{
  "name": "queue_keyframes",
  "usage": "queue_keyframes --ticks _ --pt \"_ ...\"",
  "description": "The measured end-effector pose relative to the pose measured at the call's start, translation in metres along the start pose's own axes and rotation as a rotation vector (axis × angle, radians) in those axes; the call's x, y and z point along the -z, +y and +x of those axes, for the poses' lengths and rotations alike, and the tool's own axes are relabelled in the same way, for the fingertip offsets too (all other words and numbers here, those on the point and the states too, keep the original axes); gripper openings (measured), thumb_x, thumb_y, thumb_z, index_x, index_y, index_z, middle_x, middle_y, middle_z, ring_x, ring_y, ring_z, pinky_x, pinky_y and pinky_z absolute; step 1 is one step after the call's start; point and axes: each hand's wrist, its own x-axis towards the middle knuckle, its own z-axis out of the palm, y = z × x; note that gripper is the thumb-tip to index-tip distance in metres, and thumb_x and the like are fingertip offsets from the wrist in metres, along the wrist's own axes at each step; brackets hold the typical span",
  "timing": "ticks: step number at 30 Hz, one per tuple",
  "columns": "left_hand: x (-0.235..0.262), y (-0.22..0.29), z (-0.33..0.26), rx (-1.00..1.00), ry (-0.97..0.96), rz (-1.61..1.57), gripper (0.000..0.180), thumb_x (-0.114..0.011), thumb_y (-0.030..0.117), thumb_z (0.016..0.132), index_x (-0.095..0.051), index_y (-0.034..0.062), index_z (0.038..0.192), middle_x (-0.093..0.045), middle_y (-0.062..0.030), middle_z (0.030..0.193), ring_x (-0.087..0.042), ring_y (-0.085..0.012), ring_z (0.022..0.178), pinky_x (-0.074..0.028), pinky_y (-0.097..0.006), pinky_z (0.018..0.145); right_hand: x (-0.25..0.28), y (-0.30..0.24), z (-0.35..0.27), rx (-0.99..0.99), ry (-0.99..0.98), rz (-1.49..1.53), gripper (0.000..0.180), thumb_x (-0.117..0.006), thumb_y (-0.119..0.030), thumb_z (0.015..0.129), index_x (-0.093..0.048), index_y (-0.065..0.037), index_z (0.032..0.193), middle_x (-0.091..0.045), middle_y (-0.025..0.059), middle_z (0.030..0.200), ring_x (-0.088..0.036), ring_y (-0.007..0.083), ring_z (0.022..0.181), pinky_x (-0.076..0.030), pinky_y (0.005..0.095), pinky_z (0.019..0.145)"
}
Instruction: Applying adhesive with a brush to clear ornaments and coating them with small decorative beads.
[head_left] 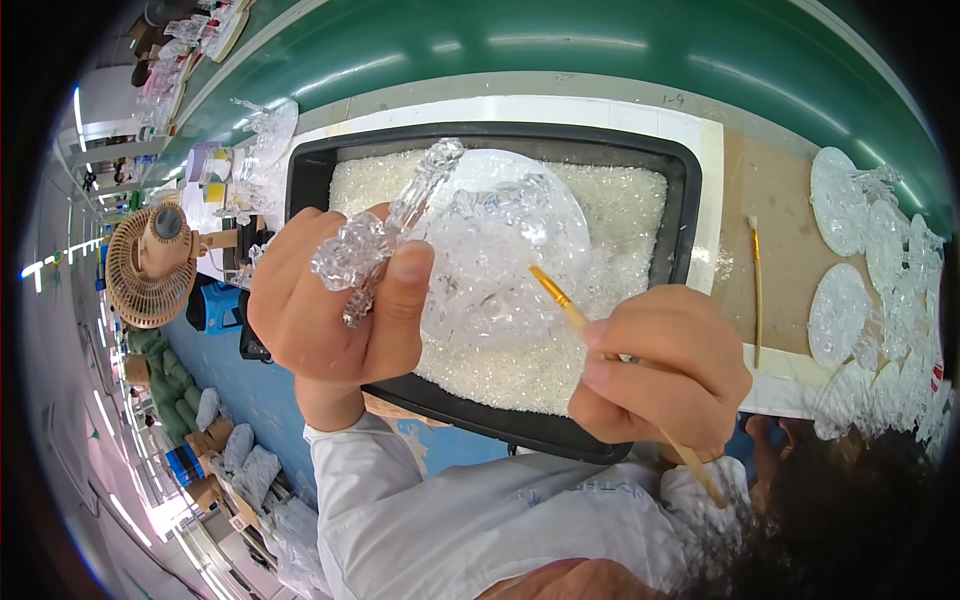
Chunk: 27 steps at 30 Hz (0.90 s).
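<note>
My left hand (pixel 325 310) is closed round part of a clear, glass-like ornament (pixel 395 225), whose knobbly stem sticks up between thumb and fingers. Behind it, over the tray, shows a clear piece with a pale round base (pixel 505 250); I cannot tell whether the two are joined. In my right hand (pixel 665 370) a thin paintbrush (pixel 560 297) with a gold-coloured ferrule is pinched. Its tip points at the round piece, touching or very close to it. Below lies a black tray (pixel 500 130) filled with whitish, glittering granules (pixel 625 200).
Right of the tray, a second brush (pixel 757 290) lies on brown board (pixel 775 200). Several clear ornaments with round bases (pixel 840 310) crowd the right end. More clear pieces (pixel 270 130) stand at the far left, near a fan (pixel 150 265). A green surface (pixel 570 50) runs along the back.
</note>
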Motion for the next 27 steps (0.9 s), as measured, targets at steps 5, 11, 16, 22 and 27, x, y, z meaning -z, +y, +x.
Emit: queue_keyframes --ticks 5,11,16,22,27 --pt "0.003 0.001 -0.001 0.04 0.003 -0.023 0.016 -0.075 0.008 0.076 -0.067 -0.0054 0.079 -0.058 -0.0101 0.061 -0.045 -0.0206 0.045 -0.033 -0.03 0.042 -0.004 0.004 -0.002 0.01 0.007 0.095 0.029 -0.078 -0.002 0.061 -0.063 -0.004 0.085 -0.065 0.011 0.085 -0.065 0.0251 0.063 -0.054 0.0314 0.052" --pt "0.001 -0.001 -0.002 0.036 0.05 -0.054 0.017 -0.075 0.009 0.077 -0.067 -0.005 0.079 -0.058 -0.0096 0.061 -0.045 -0.02 0.045 -0.033 -0.03 0.042 -0.006 0.007 -0.002 0.061 0.05 0.078 0.019 -0.071 -0.001 0.067 -0.061 -0.004 0.083 -0.064 0.0118 0.075 -0.061 0.0214 0.053 -0.048 0.0286 0.045" --pt "0.003 -0.002 -0.003 0.019 0.038 -0.023 0.018 -0.076 0.01 0.075 -0.068 -0.0061 0.079 -0.056 -0.0087 0.059 -0.044 -0.0199 0.045 -0.032 -0.03 0.042 -0.005 0.003 -0.002 0.071 0.057 -0.05 0.021 -0.071 -0.001 0.067 -0.059 -0.004 0.084 -0.064 0.013 0.076 -0.06 0.0225 0.054 -0.048 0.0292 0.045" --pt "0.0 -0.002 -0.001 -0.027 0.014 -0.026 0.02 -0.076 0.009 0.074 -0.067 -0.0083 0.078 -0.055 -0.0097 0.058 -0.043 -0.0199 0.044 -0.031 -0.03 0.041 0.003 -0.001 -0.004 0.038 -0.017 -0.003 0.021 -0.072 -0.001 0.067 -0.059 -0.003 0.082 -0.063 0.015 0.077 -0.06 0.0233 0.055 -0.049 0.0303 0.046" --pt "0.0 -0.002 -0.001 -0.028 0.037 -0.033 0.019 -0.076 0.008 0.074 -0.067 -0.0085 0.077 -0.058 -0.0105 0.059 -0.044 -0.0201 0.044 -0.033 -0.03 0.042 0.001 -0.001 -0.004 0.017 0.002 -0.009 0.018 -0.073 -0.006 0.073 -0.059 -0.003 0.082 -0.062 0.0134 0.075 -0.059 0.0229 0.053 -0.048 0.0295 0.045"
